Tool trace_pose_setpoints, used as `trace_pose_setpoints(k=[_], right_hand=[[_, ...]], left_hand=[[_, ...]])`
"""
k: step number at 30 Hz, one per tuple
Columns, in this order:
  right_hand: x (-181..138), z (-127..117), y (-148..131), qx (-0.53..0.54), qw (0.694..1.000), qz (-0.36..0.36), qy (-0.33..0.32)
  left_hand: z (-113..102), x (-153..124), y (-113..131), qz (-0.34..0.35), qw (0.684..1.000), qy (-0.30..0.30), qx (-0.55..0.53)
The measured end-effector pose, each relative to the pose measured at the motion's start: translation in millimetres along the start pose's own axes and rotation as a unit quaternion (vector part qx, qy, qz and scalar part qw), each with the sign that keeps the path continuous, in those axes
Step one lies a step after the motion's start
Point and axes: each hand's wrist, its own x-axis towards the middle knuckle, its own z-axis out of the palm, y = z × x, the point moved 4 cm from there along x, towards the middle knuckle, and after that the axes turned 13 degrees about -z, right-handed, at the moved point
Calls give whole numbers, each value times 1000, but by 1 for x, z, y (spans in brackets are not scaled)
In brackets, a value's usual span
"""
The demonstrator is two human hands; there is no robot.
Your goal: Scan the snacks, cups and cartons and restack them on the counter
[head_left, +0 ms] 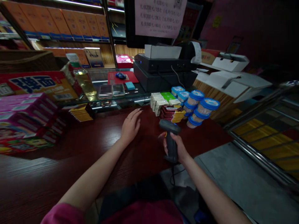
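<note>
A dark grey barcode scanner point(172, 140) is gripped upright in my right hand point(178, 145), its head pointing away over the counter and its cord hanging below the edge. My left hand point(131, 125) lies on the dark red wooden counter point(102, 146), fingers stretched out, nothing in it. Just beyond the scanner stand a stack of brown and yellow packets point(172, 114) and several small white packs point(157, 102) with a green one point(167, 95). Beside them on the right are stacked tubs with blue lids point(205, 107).
Purple and red boxes point(28, 118) are piled at the left, near more yellow-edged packets point(80, 112). A bottle of yellowish liquid point(83, 77) stands behind. A black cash drawer point(156, 76) sits at the back under a monitor point(130, 28). Metal rails point(259, 152) run along the right.
</note>
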Motion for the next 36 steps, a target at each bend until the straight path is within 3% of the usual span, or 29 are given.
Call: trace_pose_setpoints(k=[7,11,13,19,26,32,36], right_hand=[[40,83,38,-22,985,93,-146],[67,130,61,-15,976,113,-186],[80,150,71,-12,973,118,-198],[100,188,92,-12,970,118,-213],[97,183,88,-4,971,122,-208],[92,182,86,5,973,111,-204],[89,179,82,1,976,97,-198]], left_hand=[[-109,-35,-88,-108,985,106,83],[-150,-43,-134,-182,953,208,127],[-164,-43,-152,-205,941,228,142],[-173,-31,-185,-223,948,178,141],[-176,-31,-199,-240,944,184,131],[-197,-34,-185,-201,941,208,175],[-193,-41,-160,-181,953,198,141]])
